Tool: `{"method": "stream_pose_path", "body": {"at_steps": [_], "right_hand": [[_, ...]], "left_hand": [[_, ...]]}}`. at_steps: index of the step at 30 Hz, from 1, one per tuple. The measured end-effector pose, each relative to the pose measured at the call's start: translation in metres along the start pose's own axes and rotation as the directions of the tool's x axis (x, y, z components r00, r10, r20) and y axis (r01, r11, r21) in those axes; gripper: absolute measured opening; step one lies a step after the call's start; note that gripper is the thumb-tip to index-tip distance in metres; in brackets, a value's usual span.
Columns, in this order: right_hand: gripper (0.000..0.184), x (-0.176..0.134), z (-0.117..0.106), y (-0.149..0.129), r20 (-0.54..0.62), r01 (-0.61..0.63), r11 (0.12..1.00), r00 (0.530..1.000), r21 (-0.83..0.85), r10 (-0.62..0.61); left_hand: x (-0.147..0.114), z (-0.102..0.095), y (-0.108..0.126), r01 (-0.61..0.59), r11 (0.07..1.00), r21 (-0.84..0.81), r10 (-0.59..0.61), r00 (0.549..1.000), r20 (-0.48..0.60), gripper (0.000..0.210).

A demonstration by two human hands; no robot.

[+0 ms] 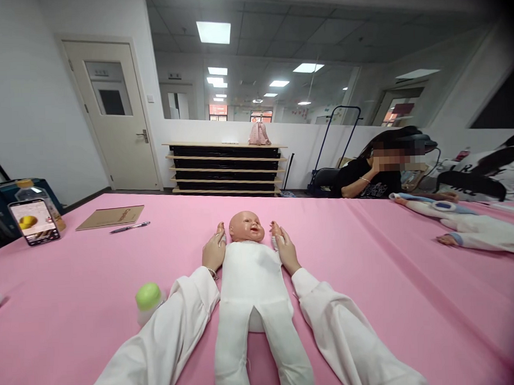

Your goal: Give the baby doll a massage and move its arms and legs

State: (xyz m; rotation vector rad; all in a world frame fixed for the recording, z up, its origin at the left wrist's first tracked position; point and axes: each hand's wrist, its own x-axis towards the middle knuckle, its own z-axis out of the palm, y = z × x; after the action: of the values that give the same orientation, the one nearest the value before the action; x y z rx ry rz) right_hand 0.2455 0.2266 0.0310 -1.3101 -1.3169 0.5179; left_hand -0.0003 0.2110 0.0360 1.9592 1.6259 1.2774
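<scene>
baby doll [250, 266] on back on pink table [369, 278], l hand [214, 251] & r hand [286, 249] fingers wrapped round its arms

A pink-covered table [352, 256] carries a baby doll [252, 282] lying face-up at centre, a green-capped bottle [148, 301] near left, a brown notebook [110, 217] and pen [129, 227] far left, a propped phone [34, 221], and a second doll [473, 225] far right.

Both hands, left hand [214, 251] and right hand [285, 249], seem to grip the baby doll [252, 282] by its shoulders on the pink table [369, 278].
</scene>
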Motion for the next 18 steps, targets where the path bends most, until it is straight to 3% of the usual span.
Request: {"method": "stream_pose_path", "body": {"at_steps": [3,8,14,18], "right_hand": [[0.062,0.005,0.0,0.007,0.061,-0.064,0.998,0.996,-0.015,0.065],[0.058,0.007,0.003,0.009,0.093,-0.039,0.989,0.994,-0.14,0.053],[0.055,-0.017,-0.004,-0.01,0.003,0.231,0.96,0.972,-0.158,-0.233],[0.065,-0.049,-0.033,-0.018,0.082,0.303,0.947,0.952,-0.103,-0.296]], "left_hand": [[0.0,0.0,-0.002,0.015,1.0,0.001,-0.015,1.0,0.023,0.048],[0.001,0.0,-0.002,0.037,0.999,0.035,-0.038,0.999,0.027,0.044],[-0.013,-0.01,0.011,0.039,0.998,0.046,-0.035,0.995,-0.088,0.055],[-0.044,-0.025,0.002,0.044,0.997,-0.062,-0.057,0.972,-0.227,0.082]]}}
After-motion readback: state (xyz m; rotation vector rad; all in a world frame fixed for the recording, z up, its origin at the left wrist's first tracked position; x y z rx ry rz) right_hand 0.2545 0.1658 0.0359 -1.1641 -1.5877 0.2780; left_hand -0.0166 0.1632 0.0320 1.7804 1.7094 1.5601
